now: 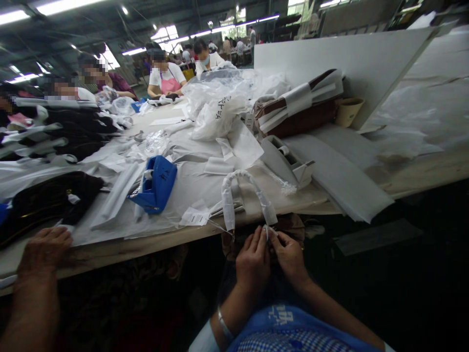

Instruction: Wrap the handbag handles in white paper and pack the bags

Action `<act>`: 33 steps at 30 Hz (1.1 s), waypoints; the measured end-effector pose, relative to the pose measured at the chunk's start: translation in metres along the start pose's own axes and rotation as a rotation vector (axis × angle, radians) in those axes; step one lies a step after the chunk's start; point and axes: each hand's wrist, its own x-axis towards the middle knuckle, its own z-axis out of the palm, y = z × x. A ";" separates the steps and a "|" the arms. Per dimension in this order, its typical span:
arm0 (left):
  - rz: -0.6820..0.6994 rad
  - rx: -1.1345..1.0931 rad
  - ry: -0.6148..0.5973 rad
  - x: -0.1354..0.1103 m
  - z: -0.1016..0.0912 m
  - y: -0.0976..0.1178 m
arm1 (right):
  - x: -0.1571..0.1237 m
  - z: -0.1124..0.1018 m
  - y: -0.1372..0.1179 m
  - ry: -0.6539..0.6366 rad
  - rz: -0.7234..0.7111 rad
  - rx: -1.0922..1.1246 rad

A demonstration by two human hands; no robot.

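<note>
Fingers of the left hand [252, 261] and right hand [291, 256] seem clamped on the wrapped handle [264, 203]; the person should keep its paper tight.

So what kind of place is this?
Probably a handbag factory's packing floor: workers seated along a worktable, a paper-wrapped brown bag, a wrapped bag handle between left hand and right hand.

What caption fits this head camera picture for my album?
At the worktable edge, the left hand and right hand pinch a paper-wrapped bag handle.
</note>
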 end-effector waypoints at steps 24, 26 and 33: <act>-0.334 -0.779 -0.058 0.015 -0.016 -0.004 | -0.007 -0.004 0.006 -0.087 0.114 0.235; -0.283 -0.707 -0.048 0.014 -0.016 -0.005 | -0.006 -0.004 0.007 -0.082 0.080 0.201; -0.154 -0.352 -0.013 0.012 -0.013 -0.004 | -0.002 0.001 0.011 -0.055 0.058 0.184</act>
